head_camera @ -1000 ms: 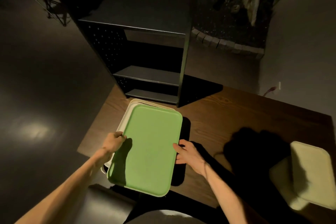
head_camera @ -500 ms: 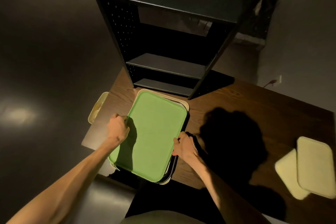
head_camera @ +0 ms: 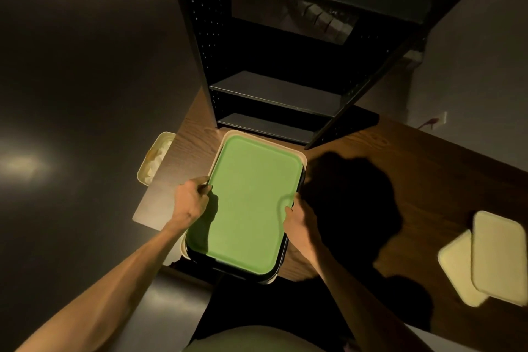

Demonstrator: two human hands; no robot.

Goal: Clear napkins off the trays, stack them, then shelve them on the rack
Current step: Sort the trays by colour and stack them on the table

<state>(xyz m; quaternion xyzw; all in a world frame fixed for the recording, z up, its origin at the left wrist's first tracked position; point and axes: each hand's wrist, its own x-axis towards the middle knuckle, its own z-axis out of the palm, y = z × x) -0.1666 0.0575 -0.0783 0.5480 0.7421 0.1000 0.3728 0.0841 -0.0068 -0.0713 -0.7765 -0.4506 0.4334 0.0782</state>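
2 hands (head_camera: 191, 200) grip 1 tray stack (head_camera: 251, 203) (green top); 2 cream trays (head_camera: 497, 254) apart.

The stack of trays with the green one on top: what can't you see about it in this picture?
Head view:
- How many trays lie under the flat green plastic tray: it covers them; only cream and dark rims peek out.
- Fingertips of the left hand and right hand: curled under the stack's sides.
- Contents of the cream bin beside the wooden table: too blurred.

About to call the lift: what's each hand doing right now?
Left hand: grips the left edge of the tray stack.
Right hand: grips the stack's right edge.
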